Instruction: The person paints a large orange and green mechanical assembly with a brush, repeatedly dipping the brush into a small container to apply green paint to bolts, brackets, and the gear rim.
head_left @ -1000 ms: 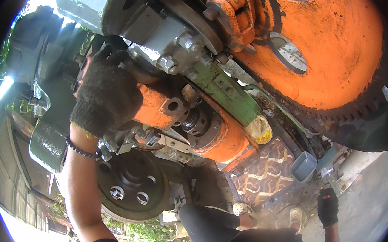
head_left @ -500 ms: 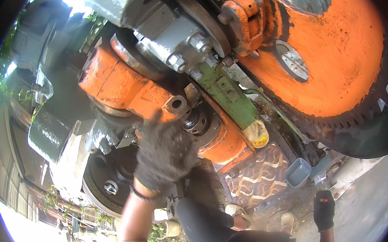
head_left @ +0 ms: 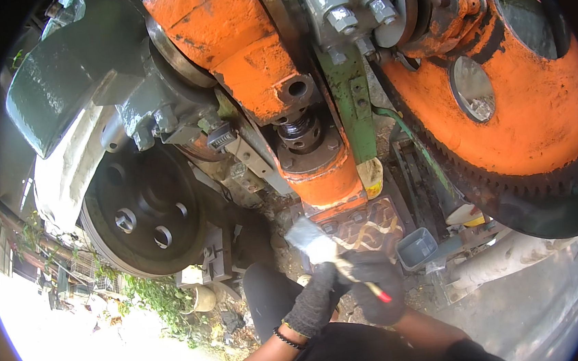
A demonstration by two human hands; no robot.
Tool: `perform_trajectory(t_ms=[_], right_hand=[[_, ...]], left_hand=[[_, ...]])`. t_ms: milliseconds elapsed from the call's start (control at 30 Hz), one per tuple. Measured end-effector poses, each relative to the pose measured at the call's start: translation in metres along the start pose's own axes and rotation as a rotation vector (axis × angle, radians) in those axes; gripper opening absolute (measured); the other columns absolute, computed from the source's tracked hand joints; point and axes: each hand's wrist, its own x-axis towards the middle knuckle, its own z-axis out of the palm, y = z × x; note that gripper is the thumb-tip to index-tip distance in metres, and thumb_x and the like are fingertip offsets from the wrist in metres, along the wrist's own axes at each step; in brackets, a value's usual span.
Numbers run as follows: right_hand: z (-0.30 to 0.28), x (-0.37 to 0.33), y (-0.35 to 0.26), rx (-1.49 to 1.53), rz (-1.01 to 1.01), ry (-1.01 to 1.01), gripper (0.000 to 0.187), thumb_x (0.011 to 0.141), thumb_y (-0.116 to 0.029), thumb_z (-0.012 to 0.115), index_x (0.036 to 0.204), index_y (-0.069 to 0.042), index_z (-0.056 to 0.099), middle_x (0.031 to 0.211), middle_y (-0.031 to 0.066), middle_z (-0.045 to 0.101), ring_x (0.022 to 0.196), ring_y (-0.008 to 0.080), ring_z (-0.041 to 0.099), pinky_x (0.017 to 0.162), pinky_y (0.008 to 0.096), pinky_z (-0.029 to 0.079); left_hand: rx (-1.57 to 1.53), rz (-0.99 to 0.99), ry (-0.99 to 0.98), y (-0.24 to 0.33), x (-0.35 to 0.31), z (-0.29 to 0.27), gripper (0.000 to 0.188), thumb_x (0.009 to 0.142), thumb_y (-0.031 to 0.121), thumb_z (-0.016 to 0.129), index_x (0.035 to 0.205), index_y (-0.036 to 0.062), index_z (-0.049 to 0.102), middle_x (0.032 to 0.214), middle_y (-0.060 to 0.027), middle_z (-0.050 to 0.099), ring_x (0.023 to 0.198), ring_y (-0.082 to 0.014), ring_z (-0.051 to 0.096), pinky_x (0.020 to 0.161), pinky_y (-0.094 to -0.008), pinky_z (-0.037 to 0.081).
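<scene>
In front of my body a flat paintbrush (head_left: pixel 306 238) points up and to the left, with pale bristles and a wooden handle tipped in red. My right hand (head_left: pixel 378 288), in a dark glove and blurred, is closed on its handle. My left hand (head_left: pixel 315 300), also gloved, has its fingers closed together at the brush's neck, just below the bristles. Beyond both hands rises an orange machine ram (head_left: pixel 240 51) with a hole in its front. Beneath it are a dark greasy screw (head_left: pixel 299 128) and an orange cylindrical block (head_left: pixel 327 187).
A large orange toothed wheel (head_left: pixel 538 124) stands at the right, a dark flywheel (head_left: pixel 143 207) at the left. Near the base are a grey plastic tub (head_left: pixel 416 248), a yellow-and-white container (head_left: pixel 372 176) and a patterned mat (head_left: pixel 375 224). A green bar (head_left: pixel 351 99) runs beside the ram.
My left hand has come down from the orange ram to the paintbrush. My right hand has moved from the lower right to the middle, bringing the brush. The view has shifted.
</scene>
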Motion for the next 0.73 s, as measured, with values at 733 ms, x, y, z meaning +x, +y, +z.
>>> perform_trajectory(t_ms=[733], right_hand=[[0.008,0.306,-0.011,1.051,0.487,-0.104,0.046,0.108,-0.013,0.059,0.151,-0.005,0.048,0.106,0.0161,0.071,0.076,0.0165,0.069,0.053,0.022,0.056]], left_hand=[[-0.046,0.571,0.421,0.042,-0.031,-0.119,0.055,0.106,0.044,0.066,0.141,0.0011,0.061,0.144,-0.0166,0.063,0.138,-0.031,0.057,0.123,-0.048,0.042]])
